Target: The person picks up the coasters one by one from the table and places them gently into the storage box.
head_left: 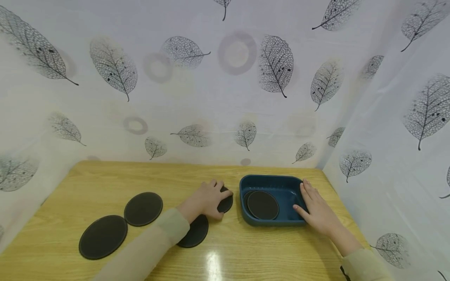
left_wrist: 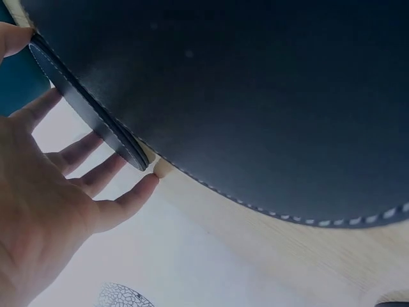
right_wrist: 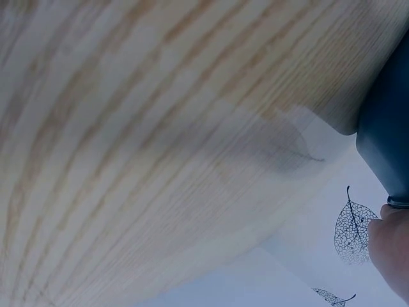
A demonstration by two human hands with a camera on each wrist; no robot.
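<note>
My left hand grips a round black coaster with stitched edges, just left of a blue rectangular basin. In the left wrist view, the thumb and fingers hold that coaster by its edges, while another coaster fills much of the picture. Two overlapping coasters lie in the basin's left half. My right hand holds the basin's right end, thumb over the rim and fingers along the side. Only part of the right hand shows in the right wrist view, at the basin's edge.
Under my left forearm lies a partly covered coaster. Farther left on the wooden table are a near coaster and a far coaster, edges close together. A leaf-patterned white curtain hangs behind the table and along its right side.
</note>
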